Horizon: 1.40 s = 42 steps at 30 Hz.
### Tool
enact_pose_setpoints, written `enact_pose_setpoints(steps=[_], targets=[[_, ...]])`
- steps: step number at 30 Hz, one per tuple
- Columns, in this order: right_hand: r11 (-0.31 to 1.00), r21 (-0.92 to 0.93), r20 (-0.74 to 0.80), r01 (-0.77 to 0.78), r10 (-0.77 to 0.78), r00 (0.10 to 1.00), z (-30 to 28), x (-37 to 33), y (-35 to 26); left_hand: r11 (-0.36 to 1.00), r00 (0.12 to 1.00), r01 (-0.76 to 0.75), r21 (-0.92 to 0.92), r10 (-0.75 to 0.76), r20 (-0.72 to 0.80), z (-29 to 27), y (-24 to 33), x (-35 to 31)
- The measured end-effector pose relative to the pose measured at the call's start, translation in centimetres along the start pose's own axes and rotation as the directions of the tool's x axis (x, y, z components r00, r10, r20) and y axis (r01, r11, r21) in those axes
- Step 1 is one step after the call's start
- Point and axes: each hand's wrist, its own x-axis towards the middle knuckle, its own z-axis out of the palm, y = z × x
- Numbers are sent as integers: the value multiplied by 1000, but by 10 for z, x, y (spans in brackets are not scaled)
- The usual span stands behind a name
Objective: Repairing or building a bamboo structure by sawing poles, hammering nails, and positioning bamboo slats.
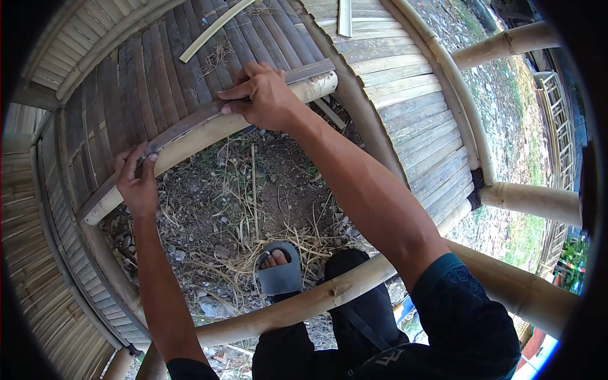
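From where I stood, the dark bamboo strip (182,128) lay along the edge of the slatted bench (152,76), spanning both hands; the left hand (137,177) had it pinched, thumb in front; the right hand (263,96), well apart at the left's 2 o'clock, was clamped on it too; it ran past the left toward 8 o'clock, with a pale pole (209,132) just below.

Edge strip (185,124) along pole (202,137) (slats (145,79) behind it).
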Motion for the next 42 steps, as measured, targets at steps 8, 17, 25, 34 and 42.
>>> enact_pose_setpoints(steps=[8,17,25,34,42], targets=[[1000,-13,5,5,-5,1000,-2,1,0,1000,1000,-7,-5,7,-11,1,3,-1],[1000,-18,44,16,-16,999,-10,3,2,991,993,-62,117,73,-91,9,14,-3],[997,-71,39,33,-30,999,-8,2,0,991,993,-72,109,81,-83,7,13,-3],[999,24,25,42,-43,999,-4,-2,12,993,991,-89,83,97,-94,9,14,-3],[997,50,-5,58,-58,998,-1,0,12,994,994,-66,90,74,-83,7,14,0]])
